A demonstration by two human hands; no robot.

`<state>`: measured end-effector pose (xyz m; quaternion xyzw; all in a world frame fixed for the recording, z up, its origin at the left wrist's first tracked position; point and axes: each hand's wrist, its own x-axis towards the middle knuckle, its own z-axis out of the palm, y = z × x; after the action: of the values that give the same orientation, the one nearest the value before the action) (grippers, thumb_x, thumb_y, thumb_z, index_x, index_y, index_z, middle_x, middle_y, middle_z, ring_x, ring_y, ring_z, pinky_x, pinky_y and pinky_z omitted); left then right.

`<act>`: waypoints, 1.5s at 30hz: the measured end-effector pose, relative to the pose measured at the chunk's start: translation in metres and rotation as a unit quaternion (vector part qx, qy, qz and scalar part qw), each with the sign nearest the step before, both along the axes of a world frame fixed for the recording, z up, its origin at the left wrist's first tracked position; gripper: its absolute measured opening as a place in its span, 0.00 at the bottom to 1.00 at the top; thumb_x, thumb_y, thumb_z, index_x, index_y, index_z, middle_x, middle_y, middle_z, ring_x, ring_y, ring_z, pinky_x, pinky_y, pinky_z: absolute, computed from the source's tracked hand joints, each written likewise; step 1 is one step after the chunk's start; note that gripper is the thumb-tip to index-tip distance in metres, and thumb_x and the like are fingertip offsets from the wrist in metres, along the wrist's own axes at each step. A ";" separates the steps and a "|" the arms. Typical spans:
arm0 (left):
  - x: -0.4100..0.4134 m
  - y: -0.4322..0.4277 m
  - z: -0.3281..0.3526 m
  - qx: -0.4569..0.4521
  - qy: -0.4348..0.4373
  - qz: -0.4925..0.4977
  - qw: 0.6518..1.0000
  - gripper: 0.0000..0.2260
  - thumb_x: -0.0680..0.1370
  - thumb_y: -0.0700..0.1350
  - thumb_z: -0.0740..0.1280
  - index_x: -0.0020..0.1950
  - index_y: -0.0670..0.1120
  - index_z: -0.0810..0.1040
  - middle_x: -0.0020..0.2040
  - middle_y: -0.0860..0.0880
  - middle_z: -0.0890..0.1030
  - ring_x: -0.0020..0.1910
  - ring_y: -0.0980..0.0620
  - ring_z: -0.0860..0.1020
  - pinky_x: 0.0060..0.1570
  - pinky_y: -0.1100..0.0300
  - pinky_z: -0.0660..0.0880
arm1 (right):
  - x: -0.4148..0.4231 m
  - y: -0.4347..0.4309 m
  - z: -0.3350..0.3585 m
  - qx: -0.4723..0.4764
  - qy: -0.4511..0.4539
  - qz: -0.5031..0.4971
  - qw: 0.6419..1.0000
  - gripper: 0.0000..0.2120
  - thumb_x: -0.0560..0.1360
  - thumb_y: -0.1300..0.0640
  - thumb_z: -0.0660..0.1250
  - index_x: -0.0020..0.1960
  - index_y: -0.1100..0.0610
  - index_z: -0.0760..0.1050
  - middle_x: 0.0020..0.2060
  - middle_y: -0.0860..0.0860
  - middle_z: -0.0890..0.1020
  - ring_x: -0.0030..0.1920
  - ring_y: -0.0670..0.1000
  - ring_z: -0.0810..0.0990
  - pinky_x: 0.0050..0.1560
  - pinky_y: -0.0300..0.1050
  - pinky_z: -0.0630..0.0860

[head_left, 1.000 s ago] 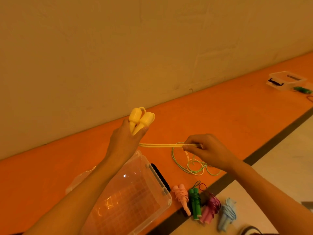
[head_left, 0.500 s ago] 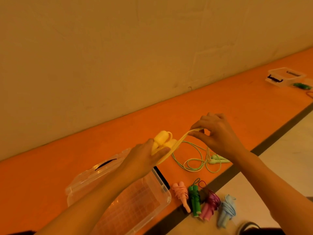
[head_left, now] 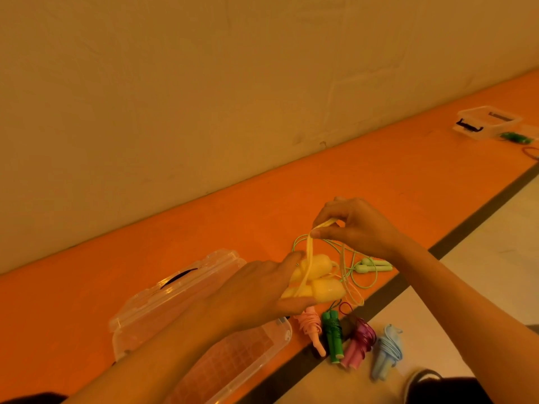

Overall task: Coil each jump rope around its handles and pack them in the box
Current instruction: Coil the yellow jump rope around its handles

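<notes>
The pair of stubby yellow plastic jump-rope handles (head_left: 316,277) sits just right of the frame's centre, held side by side above the floor. The left hand (head_left: 256,295) grips them, its fingers (head_left: 294,304) curled under and around the pair. The flat yellow cord (head_left: 308,252) rises from the handles to the right hand (head_left: 360,225), whose fingertips (head_left: 316,234) pinch it, doubled, just above.

The step in hand looks like winding the cord round the handles. To do it well, I would hold the handles parallel and firmly together, lay each turn snug beside the one before it, and keep light tension so nothing slackens or slips off the rounded ends.

Behind the handles, a loose pale green jump rope (head_left: 374,265) lies uncoiled on the orange floor strip (head_left: 379,182). The open clear plastic box (head_left: 284,333) lies at lower centre. Right of it, four coiled ropes lie in a row: pink (head_left: 310,328), green (head_left: 332,338), magenta (head_left: 358,342) and pale blue (head_left: 388,351).
</notes>
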<state>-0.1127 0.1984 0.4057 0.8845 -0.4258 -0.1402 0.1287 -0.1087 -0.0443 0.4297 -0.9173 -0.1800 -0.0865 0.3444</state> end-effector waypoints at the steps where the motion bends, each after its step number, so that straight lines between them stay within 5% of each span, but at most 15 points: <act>1: 0.000 0.001 0.001 -0.006 -0.004 0.000 1.000 0.36 0.77 0.69 0.61 0.77 0.58 0.48 0.47 0.53 0.79 0.41 0.54 0.78 0.42 0.52 0.78 | 0.000 -0.001 0.001 0.022 0.035 0.000 0.999 0.07 0.71 0.43 0.72 0.43 0.46 0.83 0.39 0.40 0.83 0.43 0.45 0.78 0.44 0.47 0.73; 6: -0.008 0.007 0.008 0.009 -0.060 -0.035 0.998 0.43 0.77 0.70 0.58 0.76 0.60 0.28 0.41 0.53 0.78 0.36 0.54 0.77 0.41 0.55 0.77 | -0.002 -0.002 0.000 0.114 0.168 0.043 0.978 0.04 0.71 0.52 0.73 0.44 0.52 0.84 0.40 0.48 0.85 0.41 0.45 0.82 0.42 0.39 0.75; 9: -0.023 0.002 0.015 0.017 -0.109 -0.098 0.989 0.43 0.79 0.69 0.55 0.73 0.56 0.23 0.33 0.57 0.62 0.28 0.59 0.64 0.29 0.63 0.65 | -0.001 0.008 -0.011 0.108 0.199 0.063 0.972 0.03 0.73 0.59 0.74 0.43 0.51 0.85 0.41 0.50 0.86 0.41 0.47 0.82 0.42 0.39 0.75; 12: -0.028 0.000 0.020 0.018 -0.112 -0.114 0.987 0.42 0.79 0.68 0.56 0.73 0.55 0.26 0.33 0.58 0.57 0.27 0.59 0.60 0.27 0.65 0.57 | 0.000 0.013 -0.024 0.112 0.241 0.069 0.962 0.05 0.75 0.63 0.73 0.45 0.55 0.85 0.41 0.51 0.86 0.43 0.47 0.82 0.44 0.41 0.76; 17: -0.012 0.012 0.012 0.004 -0.103 -0.091 0.990 0.42 0.77 0.70 0.57 0.76 0.60 0.29 0.34 0.59 0.68 0.29 0.58 0.69 0.33 0.60 0.72 | -0.001 -0.001 -0.021 0.144 0.265 0.037 0.953 0.04 0.74 0.58 0.73 0.47 0.58 0.84 0.42 0.52 0.85 0.42 0.46 0.80 0.44 0.40 0.74; 20: -0.008 0.017 0.011 0.008 -0.097 -0.094 0.991 0.39 0.77 0.70 0.57 0.79 0.60 0.38 0.47 0.53 0.80 0.36 0.56 0.76 0.37 0.59 0.76 | -0.001 -0.007 -0.019 0.139 0.261 0.029 0.955 0.06 0.73 0.55 0.73 0.46 0.58 0.84 0.37 0.51 0.81 0.38 0.46 0.75 0.39 0.41 0.69; 27: -0.002 0.025 0.003 -0.112 -0.119 -0.128 0.978 0.33 0.77 0.68 0.60 0.78 0.63 0.50 0.51 0.56 0.82 0.34 0.56 0.78 0.30 0.55 0.77 | -0.003 -0.035 -0.003 0.158 0.246 -0.015 0.956 0.09 0.71 0.51 0.71 0.46 0.56 0.84 0.39 0.49 0.82 0.40 0.44 0.76 0.42 0.39 0.71; 39: -0.004 0.039 -0.003 -0.138 -0.129 -0.083 0.979 0.33 0.76 0.68 0.63 0.77 0.65 0.53 0.47 0.57 0.81 0.32 0.60 0.76 0.29 0.68 0.72 | -0.007 -0.094 -0.014 0.152 0.239 -0.066 0.957 0.08 0.73 0.51 0.68 0.47 0.51 0.85 0.40 0.53 0.80 0.43 0.49 0.76 0.49 0.52 0.71; 43: -0.002 0.039 -0.007 -0.177 -0.024 -0.012 0.984 0.32 0.72 0.72 0.62 0.70 0.78 0.47 0.48 0.63 0.79 0.37 0.64 0.76 0.36 0.71 0.70 | -0.005 -0.094 -0.028 0.141 0.240 -0.062 0.958 0.13 0.73 0.40 0.70 0.49 0.49 0.84 0.40 0.58 0.79 0.43 0.54 0.74 0.47 0.55 0.70; 45: 0.001 0.037 -0.007 -0.242 0.060 0.049 0.967 0.30 0.70 0.71 0.65 0.66 0.80 0.52 0.50 0.65 0.79 0.42 0.64 0.79 0.38 0.69 0.75 | -0.005 -0.088 -0.035 0.126 0.232 -0.065 0.962 0.13 0.74 0.40 0.69 0.49 0.47 0.84 0.37 0.57 0.78 0.40 0.54 0.72 0.43 0.53 0.68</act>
<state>-0.1112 0.2352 0.3985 0.8368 -0.3951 -0.0792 0.3708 -0.1139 -0.1323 0.3944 -0.8708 -0.0230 0.0849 0.4837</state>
